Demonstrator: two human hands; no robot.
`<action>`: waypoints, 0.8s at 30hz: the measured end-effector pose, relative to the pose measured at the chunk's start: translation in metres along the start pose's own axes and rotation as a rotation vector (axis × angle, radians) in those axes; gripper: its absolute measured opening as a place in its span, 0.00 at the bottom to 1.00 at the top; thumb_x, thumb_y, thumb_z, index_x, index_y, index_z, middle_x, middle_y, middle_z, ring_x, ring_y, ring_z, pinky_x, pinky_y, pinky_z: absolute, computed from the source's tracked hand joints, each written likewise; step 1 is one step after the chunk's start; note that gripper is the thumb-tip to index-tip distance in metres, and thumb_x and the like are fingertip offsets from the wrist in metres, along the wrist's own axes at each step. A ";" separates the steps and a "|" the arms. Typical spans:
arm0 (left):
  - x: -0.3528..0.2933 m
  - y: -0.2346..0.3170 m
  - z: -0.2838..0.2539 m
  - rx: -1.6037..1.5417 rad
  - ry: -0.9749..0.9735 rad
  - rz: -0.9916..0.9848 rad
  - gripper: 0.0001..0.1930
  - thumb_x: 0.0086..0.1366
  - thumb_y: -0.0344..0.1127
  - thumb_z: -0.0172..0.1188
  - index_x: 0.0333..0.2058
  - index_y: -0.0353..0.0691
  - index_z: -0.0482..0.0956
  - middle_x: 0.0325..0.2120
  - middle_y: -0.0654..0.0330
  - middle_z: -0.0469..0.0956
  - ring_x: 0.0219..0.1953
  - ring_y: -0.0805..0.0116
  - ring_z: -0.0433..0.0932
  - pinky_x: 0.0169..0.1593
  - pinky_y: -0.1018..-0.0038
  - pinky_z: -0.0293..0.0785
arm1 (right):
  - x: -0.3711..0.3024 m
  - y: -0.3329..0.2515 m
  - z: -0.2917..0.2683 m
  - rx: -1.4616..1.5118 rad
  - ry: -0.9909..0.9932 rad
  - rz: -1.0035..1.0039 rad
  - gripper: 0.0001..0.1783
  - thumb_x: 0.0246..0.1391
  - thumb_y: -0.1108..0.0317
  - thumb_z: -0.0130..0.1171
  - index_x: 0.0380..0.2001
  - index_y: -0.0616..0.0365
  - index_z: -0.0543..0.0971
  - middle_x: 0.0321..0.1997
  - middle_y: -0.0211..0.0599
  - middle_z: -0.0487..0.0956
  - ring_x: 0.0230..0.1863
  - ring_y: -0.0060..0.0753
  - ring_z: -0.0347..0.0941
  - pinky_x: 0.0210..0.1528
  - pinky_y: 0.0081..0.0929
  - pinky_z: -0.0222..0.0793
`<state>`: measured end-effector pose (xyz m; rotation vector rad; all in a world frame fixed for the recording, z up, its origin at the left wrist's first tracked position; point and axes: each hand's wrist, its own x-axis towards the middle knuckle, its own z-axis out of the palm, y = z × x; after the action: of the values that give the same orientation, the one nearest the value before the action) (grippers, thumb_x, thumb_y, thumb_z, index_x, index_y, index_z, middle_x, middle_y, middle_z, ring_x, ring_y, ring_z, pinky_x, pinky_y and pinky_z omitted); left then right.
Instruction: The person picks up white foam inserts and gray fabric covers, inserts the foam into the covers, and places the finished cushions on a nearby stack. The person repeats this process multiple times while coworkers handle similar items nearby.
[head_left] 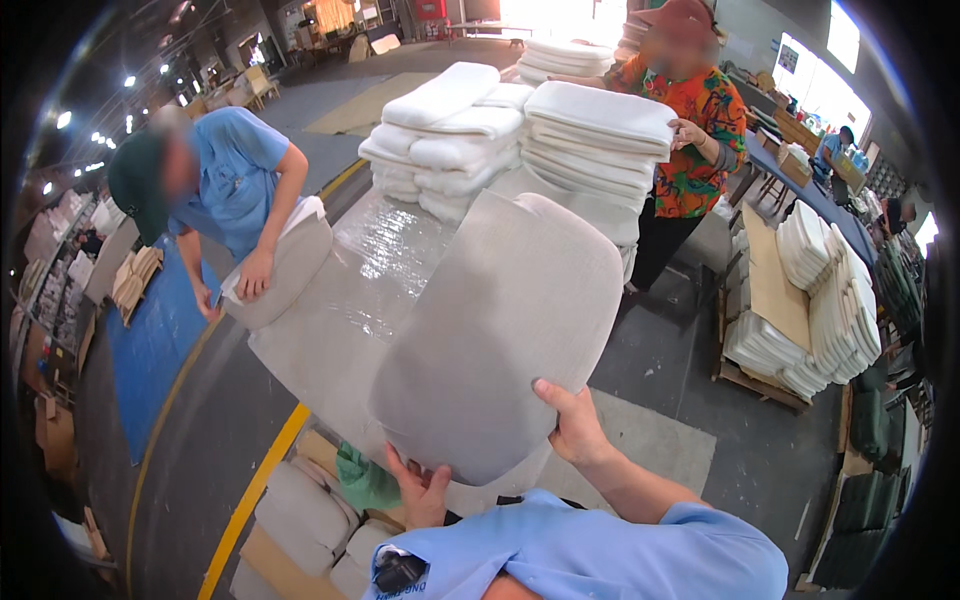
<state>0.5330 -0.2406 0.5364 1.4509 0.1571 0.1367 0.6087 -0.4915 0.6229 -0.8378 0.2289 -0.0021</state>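
A large light-grey cushion (510,300) with rounded corners is tilted up in front of me above the table. My right hand (572,420) grips its right edge, thumb on the upper face and the other fingers hidden underneath. At the near left corner, my left hand (420,487) holds the lower edge with its fingertips against the cover. A shadow falls across the cushion's near half. The grey work table (310,350) under it has a shiny clear sheet (395,255) over part of its top.
White padding stacks (450,150) and folded white sheets (590,130) stand at the table's far end, a person in an orange patterned shirt (700,150) beside them. At left, a co-worker (235,175) handles another cushion (290,270). Grey cushions (300,515) lie below left; a loaded pallet (765,390) stands right.
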 end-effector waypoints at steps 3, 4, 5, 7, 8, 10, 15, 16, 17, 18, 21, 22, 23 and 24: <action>-0.002 -0.035 -0.044 -0.026 -0.128 -0.450 0.29 0.78 0.50 0.50 0.72 0.47 0.59 0.57 0.50 0.75 0.50 0.56 0.81 0.53 0.56 0.77 | 0.002 -0.007 -0.010 -0.201 -0.101 -0.064 0.40 0.51 0.72 0.73 0.65 0.61 0.67 0.59 0.38 0.78 0.59 0.37 0.75 0.60 0.39 0.72; 0.007 -0.040 -0.059 -0.139 -0.115 -0.501 0.28 0.78 0.54 0.47 0.70 0.47 0.62 0.55 0.49 0.76 0.51 0.54 0.81 0.53 0.55 0.77 | 0.003 -0.012 -0.017 -0.280 -0.125 -0.074 0.38 0.50 0.73 0.73 0.64 0.62 0.69 0.57 0.37 0.79 0.57 0.36 0.76 0.60 0.36 0.72; 0.011 -0.040 -0.076 -0.254 -0.087 -0.555 0.29 0.78 0.58 0.44 0.68 0.47 0.65 0.54 0.48 0.78 0.51 0.52 0.81 0.53 0.54 0.78 | 0.002 -0.017 -0.021 -0.438 -0.190 -0.092 0.37 0.50 0.73 0.72 0.63 0.61 0.70 0.56 0.38 0.80 0.56 0.38 0.77 0.59 0.37 0.73; 0.025 -0.041 -0.103 -0.434 -0.090 -0.548 0.35 0.76 0.67 0.34 0.65 0.46 0.68 0.55 0.45 0.79 0.54 0.45 0.80 0.54 0.49 0.77 | -0.002 -0.031 -0.021 -0.755 -0.332 -0.118 0.35 0.49 0.73 0.72 0.61 0.60 0.73 0.53 0.40 0.82 0.54 0.41 0.80 0.57 0.38 0.74; 0.032 -0.035 -0.110 -0.530 -0.118 -0.604 0.36 0.76 0.68 0.34 0.65 0.45 0.68 0.55 0.45 0.79 0.55 0.44 0.79 0.56 0.48 0.75 | -0.009 -0.037 -0.011 -0.957 -0.398 -0.124 0.34 0.48 0.73 0.72 0.60 0.59 0.74 0.53 0.41 0.83 0.53 0.43 0.80 0.56 0.39 0.75; 0.055 -0.035 -0.135 -0.729 -0.311 -0.621 0.40 0.74 0.71 0.35 0.68 0.43 0.64 0.58 0.44 0.77 0.60 0.43 0.76 0.61 0.45 0.71 | -0.021 -0.046 0.013 -1.331 -0.596 -0.141 0.32 0.44 0.73 0.73 0.57 0.58 0.77 0.52 0.43 0.83 0.52 0.48 0.81 0.55 0.39 0.76; 0.098 -0.043 -0.118 -0.222 -0.574 -0.904 0.34 0.72 0.60 0.54 0.66 0.40 0.69 0.51 0.56 0.80 0.48 0.64 0.79 0.49 0.71 0.75 | -0.036 0.004 0.000 -1.535 -1.062 -0.557 0.35 0.37 0.74 0.65 0.56 0.53 0.78 0.56 0.37 0.82 0.54 0.44 0.80 0.55 0.40 0.76; 0.101 -0.051 -0.117 0.033 -0.617 -0.877 0.32 0.71 0.57 0.58 0.63 0.40 0.73 0.47 0.59 0.81 0.44 0.68 0.78 0.45 0.73 0.74 | -0.040 0.015 0.002 -1.555 -1.115 -0.574 0.35 0.38 0.74 0.65 0.56 0.53 0.78 0.57 0.36 0.82 0.54 0.44 0.80 0.56 0.40 0.76; 0.100 -0.059 -0.114 0.289 -0.671 -0.846 0.29 0.70 0.54 0.62 0.61 0.40 0.76 0.43 0.63 0.82 0.39 0.72 0.78 0.41 0.76 0.73 | -0.043 0.026 0.001 -1.582 -1.158 -0.589 0.34 0.39 0.74 0.65 0.56 0.53 0.78 0.57 0.35 0.81 0.55 0.43 0.80 0.57 0.40 0.75; 0.102 -0.064 -0.101 0.369 -0.710 -0.858 0.27 0.68 0.52 0.64 0.57 0.41 0.78 0.40 0.65 0.81 0.37 0.74 0.75 0.39 0.77 0.71 | -0.045 0.037 -0.003 -1.622 -1.178 -0.607 0.33 0.40 0.74 0.64 0.56 0.52 0.78 0.58 0.35 0.81 0.55 0.43 0.79 0.57 0.39 0.75; 0.093 -0.082 -0.082 0.572 -0.846 -0.817 0.22 0.59 0.50 0.71 0.43 0.39 0.84 0.32 0.67 0.80 0.32 0.75 0.73 0.35 0.75 0.68 | -0.046 0.055 -0.005 -1.643 -1.314 -0.527 0.36 0.39 0.71 0.69 0.58 0.49 0.78 0.59 0.31 0.81 0.56 0.40 0.78 0.57 0.36 0.74; 0.088 -0.088 -0.080 0.698 -0.875 -0.757 0.22 0.60 0.52 0.71 0.42 0.38 0.84 0.30 0.64 0.80 0.33 0.73 0.74 0.36 0.72 0.70 | -0.045 0.055 0.000 -1.623 -1.378 -0.458 0.35 0.41 0.70 0.70 0.58 0.49 0.78 0.60 0.32 0.80 0.57 0.41 0.78 0.57 0.37 0.74; 0.081 -0.092 -0.070 0.819 -0.927 -0.695 0.23 0.60 0.53 0.71 0.41 0.38 0.84 0.29 0.62 0.80 0.33 0.70 0.75 0.37 0.70 0.71 | -0.039 0.052 0.000 -1.538 -1.391 -0.175 0.35 0.43 0.69 0.70 0.60 0.49 0.77 0.61 0.34 0.79 0.58 0.42 0.77 0.58 0.37 0.73; 0.076 -0.091 -0.065 0.944 -0.975 -0.629 0.23 0.60 0.54 0.70 0.39 0.37 0.85 0.27 0.59 0.80 0.34 0.68 0.76 0.39 0.67 0.72 | -0.023 0.048 0.002 -1.433 -1.385 0.095 0.36 0.46 0.68 0.70 0.62 0.49 0.76 0.62 0.36 0.78 0.60 0.43 0.76 0.60 0.38 0.72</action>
<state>0.5947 -0.1731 0.4369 2.1441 -0.1608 -1.2969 0.5826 -0.4558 0.5930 -2.0156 -1.1931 0.8956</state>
